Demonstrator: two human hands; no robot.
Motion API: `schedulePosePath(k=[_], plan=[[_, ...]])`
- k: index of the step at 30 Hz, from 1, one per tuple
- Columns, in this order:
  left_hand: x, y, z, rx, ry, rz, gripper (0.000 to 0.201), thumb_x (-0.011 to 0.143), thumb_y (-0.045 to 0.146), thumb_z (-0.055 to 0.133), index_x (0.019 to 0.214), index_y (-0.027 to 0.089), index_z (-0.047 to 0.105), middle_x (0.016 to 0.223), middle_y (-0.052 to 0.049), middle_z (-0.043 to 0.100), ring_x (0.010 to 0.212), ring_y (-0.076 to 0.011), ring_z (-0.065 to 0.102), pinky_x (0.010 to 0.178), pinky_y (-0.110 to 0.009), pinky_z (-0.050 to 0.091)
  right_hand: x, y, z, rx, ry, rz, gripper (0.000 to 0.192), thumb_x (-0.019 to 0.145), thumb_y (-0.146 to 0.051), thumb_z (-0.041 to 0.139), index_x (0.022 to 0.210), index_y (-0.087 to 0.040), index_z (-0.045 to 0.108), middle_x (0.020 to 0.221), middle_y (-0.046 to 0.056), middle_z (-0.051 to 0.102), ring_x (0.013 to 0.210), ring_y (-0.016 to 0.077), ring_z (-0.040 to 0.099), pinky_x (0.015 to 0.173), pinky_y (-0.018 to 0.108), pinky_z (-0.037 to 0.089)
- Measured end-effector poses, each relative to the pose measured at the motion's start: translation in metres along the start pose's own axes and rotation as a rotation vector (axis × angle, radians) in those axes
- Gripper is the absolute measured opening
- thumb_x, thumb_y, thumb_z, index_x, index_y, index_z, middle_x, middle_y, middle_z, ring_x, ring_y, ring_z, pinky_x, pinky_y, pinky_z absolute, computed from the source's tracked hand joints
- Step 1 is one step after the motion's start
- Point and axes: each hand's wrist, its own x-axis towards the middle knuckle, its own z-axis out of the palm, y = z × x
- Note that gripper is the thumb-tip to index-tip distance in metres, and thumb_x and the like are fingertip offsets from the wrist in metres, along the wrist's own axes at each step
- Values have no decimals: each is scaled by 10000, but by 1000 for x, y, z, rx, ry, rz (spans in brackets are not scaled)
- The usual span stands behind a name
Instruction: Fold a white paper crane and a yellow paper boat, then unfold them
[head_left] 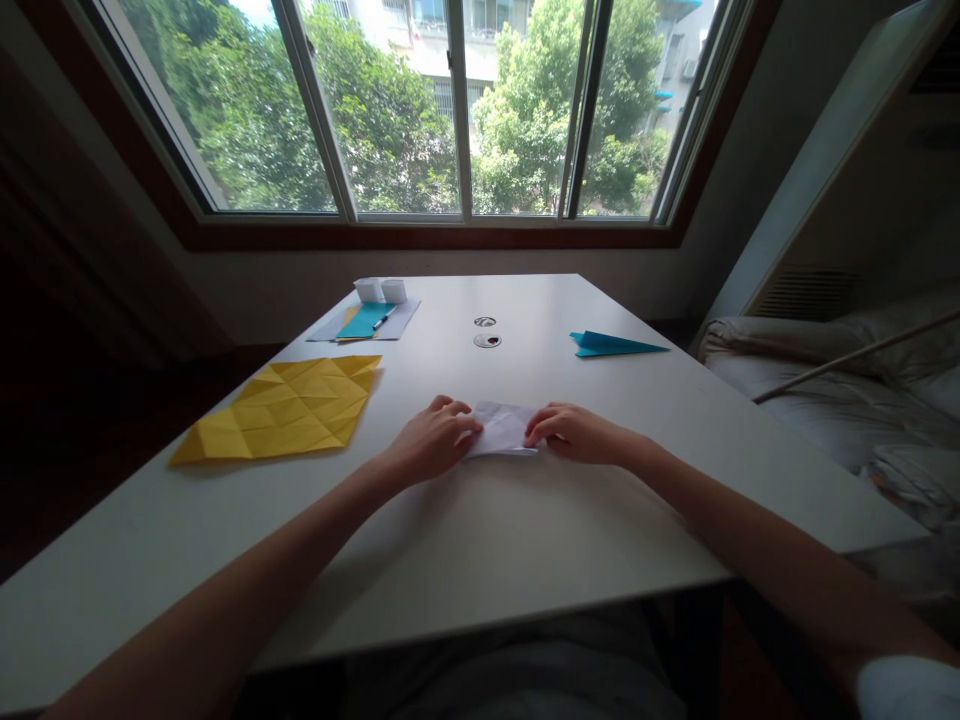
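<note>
yellow sheet (300, 405): creased all over, spread on the L side of the counter (450, 560), prob. set aside so it doesn't crowd us; its near-L corner sits close to the counter's L edge.
paper stack (405, 322): far L, by the edge; blue square (365, 320) & pen (384, 318) on top, two small white blocks (394, 291) at the back, prob. grouped to save space.
L hand (431, 440): fingers pinching the L edge of the white paper (504, 425), as far as we can tell; we'd guess that stops it sliding.
round marks (487, 341): two, one behind the other, beyond the paper; they look flat, so shouldn't block our reach.
white paper: folded, low on the counter betw. our hands, approx. centre; well back from the near edge, which gives us working room in front.
R hand (577, 432): fingers pinching the near-R corner, thumb partly hidden; prob. steadies that end vs. the L.
blue folded paper (619, 345): pointed, lies beyond the R hand, tip twd. the R edge; apart from us, w/ a gap for moving.
couch (795, 390): past the R edge, off the counter.
</note>
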Motion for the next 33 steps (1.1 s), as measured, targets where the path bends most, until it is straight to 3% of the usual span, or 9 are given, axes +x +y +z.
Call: schedulePosePath(k=[3, 6, 9, 12, 14, 19, 26, 30, 33], plan=[[-1, 3, -1, -1, 41, 17, 222, 844, 291, 455, 907, 206, 651, 1080, -89, 584, 1089, -257, 433, 842, -381, 434, 1, -8, -6, 15, -32, 70, 219, 827, -223, 483, 917, -204, 683, 951, 49, 666, 849, 158, 591, 774, 283, 438], [-1, 6, -3, -21, 50, 77, 207, 829, 279, 478, 757, 181, 645, 1118, -84, 572, 1141, -267, 395, 877, -378, 416, 2, -10, -7, 28, -49, 141, 266, 840, -372, 479, 899, -204, 677, 946, 57, 662, 839, 168, 593, 732, 282, 448], [1, 8, -4, -79, 21, 131, 170, 820, 258, 493, 757, 171, 625, 1076, -81, 596, 1117, -246, 433, 883, -349, 416, 1, -3, -2, -24, -62, 180, 283, 792, -420, 543, 985, -239, 641, 1050, 54, 629, 953, 206, 562, 800, 325, 435], [3, 6, 0, -147, -7, 132, 147, 821, 246, 486, 862, 174, 607, 1016, -78, 615, 1029, -216, 506, 863, -327, 429, 0, 8, 5, -104, -24, 322, 570, 706, -518, 604, 1189, -226, 524, 1236, 107, 517, 1104, 288, 468, 888, 413, 388], [4, 3, 4, -175, -4, 82, 199, 810, 267, 496, 964, 183, 590, 1075, -83, 593, 1037, -223, 508, 871, -345, 425, 0, 12, 7, -111, -13, 411, 665, 671, -566, 611, 1211, -192, 503, 1259, 135, 486, 1121, 315, 441, 907, 436, 370], [7, -8, 14, -265, 27, -109, 453, 784, 327, 512, 1196, 139, 490, 1118, -126, 563, 1022, -248, 513, 860, -374, 421, 3, 6, 7, 51, 12, 467, 478, 666, -441, 667, 1081, -219, 585, 1190, 87, 530, 1107, 288, 437, 904, 417, 374], [12, -13, 10, -478, -47, -172, 232, 701, 345, 588, 847, 172, 639, 775, -23, 636, 739, -174, 554, 683, -279, 427, 7, 2, 18, 483, 112, 455, 391, 648, -193, 659, 1019, -174, 539, 877, 37, 629, 751, 137, 563, 654, 261, 456], [12, -10, 10, -548, -77, -147, 187, 696, 337, 584, 737, 159, 626, 738, -12, 635, 688, -148, 535, 624, -246, 403, 9, 1, 21, 480, 93, 425, 289, 685, -188, 614, 973, -172, 609, 750, 11, 618, 662, 117, 542, 619, 245, 437], [11, -7, 11, -538, -1, -107, 172, 722, 320, 557, 748, 161, 618, 758, -11, 621, 699, -142, 524, 615, -237, 393, 10, -3, 18, 420, 101, 428, 225, 700, -242, 609, 908, -169, 658, 743, 22, 612, 658, 125, 537, 607, 250, 428]])
